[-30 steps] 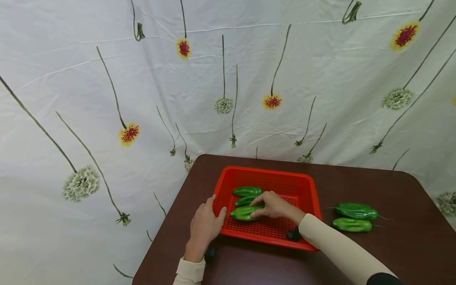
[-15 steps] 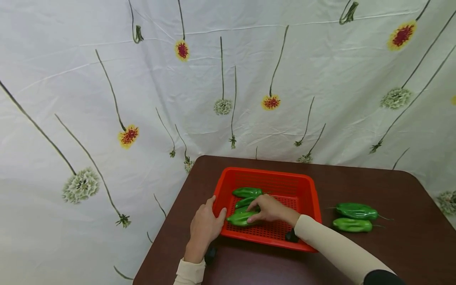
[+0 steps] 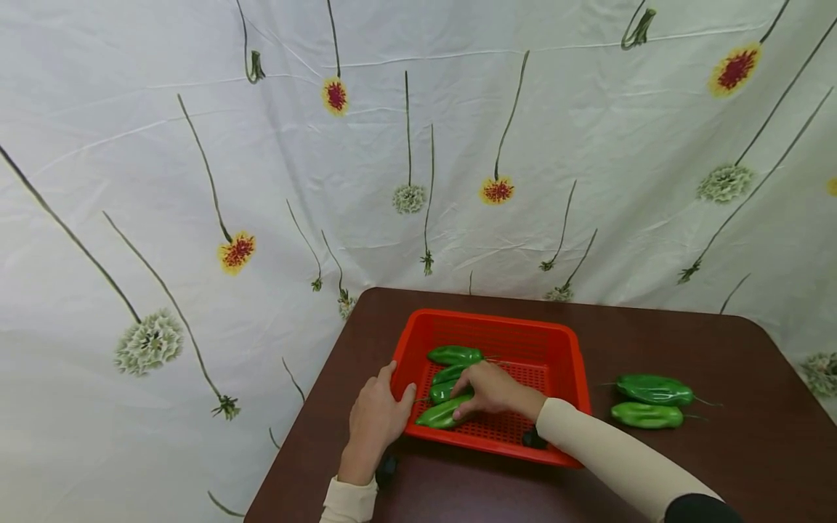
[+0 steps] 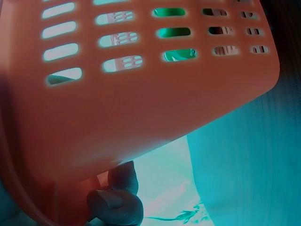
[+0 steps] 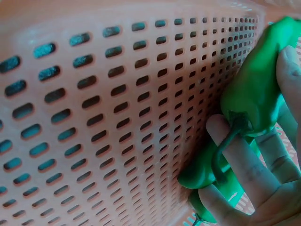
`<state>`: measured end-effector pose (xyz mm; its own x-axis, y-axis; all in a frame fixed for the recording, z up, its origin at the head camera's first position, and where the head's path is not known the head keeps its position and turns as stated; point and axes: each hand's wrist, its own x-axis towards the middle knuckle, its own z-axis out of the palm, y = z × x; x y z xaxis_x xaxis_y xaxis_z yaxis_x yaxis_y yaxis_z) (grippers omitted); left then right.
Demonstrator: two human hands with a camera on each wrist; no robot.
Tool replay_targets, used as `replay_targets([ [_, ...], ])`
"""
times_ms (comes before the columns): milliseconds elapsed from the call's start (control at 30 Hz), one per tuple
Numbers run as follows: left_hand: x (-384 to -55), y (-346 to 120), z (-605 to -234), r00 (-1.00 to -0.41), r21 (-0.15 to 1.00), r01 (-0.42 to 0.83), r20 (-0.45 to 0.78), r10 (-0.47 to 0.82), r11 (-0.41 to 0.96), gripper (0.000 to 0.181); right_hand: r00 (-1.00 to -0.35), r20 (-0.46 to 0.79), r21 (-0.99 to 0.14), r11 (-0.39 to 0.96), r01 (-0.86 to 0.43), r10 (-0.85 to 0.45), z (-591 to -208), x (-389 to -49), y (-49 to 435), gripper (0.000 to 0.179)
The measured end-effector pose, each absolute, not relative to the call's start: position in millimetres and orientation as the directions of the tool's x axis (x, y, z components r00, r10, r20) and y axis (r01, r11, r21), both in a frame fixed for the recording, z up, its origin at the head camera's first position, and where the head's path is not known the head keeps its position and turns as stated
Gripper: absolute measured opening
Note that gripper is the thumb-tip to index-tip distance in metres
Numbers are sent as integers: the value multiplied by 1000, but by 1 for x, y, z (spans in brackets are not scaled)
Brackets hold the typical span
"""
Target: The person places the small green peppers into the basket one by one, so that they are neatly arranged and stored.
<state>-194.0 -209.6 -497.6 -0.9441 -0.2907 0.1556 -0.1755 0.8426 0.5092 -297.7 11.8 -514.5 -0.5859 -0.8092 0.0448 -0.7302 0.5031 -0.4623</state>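
Note:
A red plastic basket (image 3: 503, 317) with slotted walls holds several long green peppers. My left hand (image 3: 375, 414) grips its left rim; in the left wrist view curled fingers (image 4: 117, 207) show at the rim. Inside, my right hand (image 3: 493, 388) pinches the nearest light green pepper (image 3: 434, 415) between thumb and fingers, close to the front left corner. The right wrist view shows this pepper (image 5: 258, 80) with its curved stem across the fingers. Behind it lie a back pepper (image 3: 453, 354), a middle pepper (image 3: 447, 374) and another pepper (image 3: 440, 394), the latter two partly hidden by the hand.
To the right of the basket, a dark green pepper (image 3: 656, 388) and a lighter green pepper (image 3: 647, 415) lie side by side on the brown table (image 3: 706, 341). A white flowered cloth (image 3: 458, 145) hangs behind the table.
The right hand has moved the light green pepper toward the front left of the basket, uncovering another pepper behind it. The left hand stays on the rim.

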Motion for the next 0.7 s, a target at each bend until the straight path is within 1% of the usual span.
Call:
replay_targets([
  [167,-193,-210,-498,-944,506,-176,155,-290,844,64,-591,45,-460,509,-728,-805,-516,-296,11,32],
  [500,-194,-211,-498,-946,508,-172,153,-285,844,63,-596,51,-477,505,-719,-801,-512,-295,11,38],
  [700,-195,-211,-496,-946,504,-169,160,-283,847,63,-604,56,-487,507,-712,-795,-512,-297,12,38],
])
